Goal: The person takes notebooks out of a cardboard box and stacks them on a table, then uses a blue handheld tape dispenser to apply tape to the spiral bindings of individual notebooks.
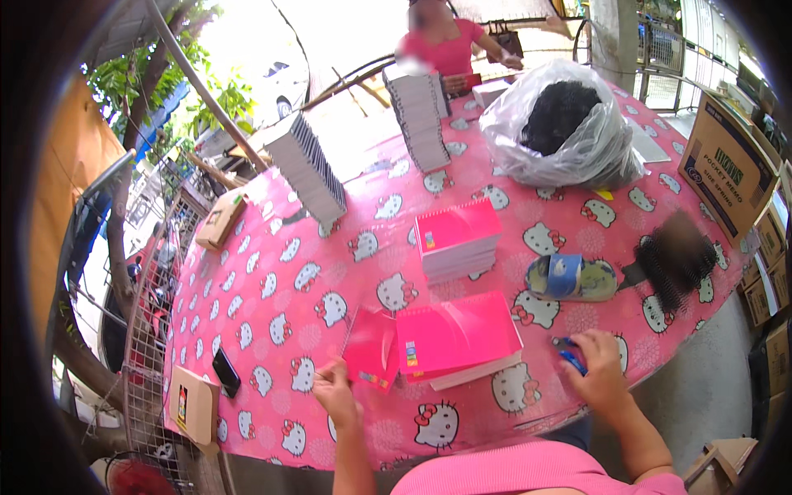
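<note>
My left hand [337, 393] is closed in a pinch beside the lower left edge of a single pink notebook [370, 346]. Whatever its fingertips hold is too small to tell. My right hand [599, 370] is wrapped round a small blue-handled tool [571, 356] with a dark metal tip, probably pliers or a cutter. Between my hands lies a stack of pink spiral notebooks [459, 334], with the single notebook against its left side. Farther back stands another stack of pink-covered notebooks [459, 227].
Two tall stacks of spiral-bound notebooks [305, 169] [417, 115] rise at the back. A clear plastic bag [511, 140] holds black coils. A slipper [573, 277] and loose black coils [675, 260] lie right; cardboard box [726, 165] beyond. Phone [225, 373] sits left. A person [452, 49] works opposite.
</note>
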Demonstrator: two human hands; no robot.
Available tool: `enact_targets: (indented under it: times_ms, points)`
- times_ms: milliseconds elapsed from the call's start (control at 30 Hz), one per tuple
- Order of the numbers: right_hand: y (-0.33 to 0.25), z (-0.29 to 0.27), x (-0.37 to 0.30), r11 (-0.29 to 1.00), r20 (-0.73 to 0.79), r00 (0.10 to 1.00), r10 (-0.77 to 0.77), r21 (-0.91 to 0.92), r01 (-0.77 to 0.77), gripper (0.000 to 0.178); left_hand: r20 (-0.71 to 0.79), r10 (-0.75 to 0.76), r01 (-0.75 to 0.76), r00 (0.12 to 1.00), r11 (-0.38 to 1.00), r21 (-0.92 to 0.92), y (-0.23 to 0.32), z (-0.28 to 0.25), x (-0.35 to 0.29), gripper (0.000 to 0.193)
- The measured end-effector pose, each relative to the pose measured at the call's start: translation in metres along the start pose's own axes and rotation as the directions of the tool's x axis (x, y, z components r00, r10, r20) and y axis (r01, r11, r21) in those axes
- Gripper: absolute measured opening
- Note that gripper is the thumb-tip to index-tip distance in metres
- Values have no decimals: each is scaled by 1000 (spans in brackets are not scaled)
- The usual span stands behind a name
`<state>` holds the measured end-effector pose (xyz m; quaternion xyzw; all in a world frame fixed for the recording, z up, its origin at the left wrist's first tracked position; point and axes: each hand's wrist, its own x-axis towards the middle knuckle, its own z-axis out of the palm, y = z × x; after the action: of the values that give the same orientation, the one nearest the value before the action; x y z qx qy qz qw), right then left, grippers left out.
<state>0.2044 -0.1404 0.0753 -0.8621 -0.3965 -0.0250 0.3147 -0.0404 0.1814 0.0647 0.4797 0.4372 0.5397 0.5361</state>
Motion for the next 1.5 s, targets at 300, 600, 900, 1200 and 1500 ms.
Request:
enact_targets:
  times_ms: [300,600,900,1200,1500]
  points:
    - [1,-31,27,995,-148,987,-61,-91,47,63,193,584,-614,788,725,312,91,7,28,12]
    - [123,-33,53,933,-407,900,158,-238,-271,44,902,111,-904,417,154,399,-2,53,19,44]
    - [153,-32,48,876,-285,927,244,-345,-337,33,697,244,-738,674,229,634,-21,48,41,46]
    - [172,-23,36,856,-296,948,117,-454,-248,27,852,131,-857,508,179,483,-1,73,44,51]
    - [154,-23,55,844,-420,903,89,-449,-292,42,905,-32,-885,425,193,423,-25,79,51,72]
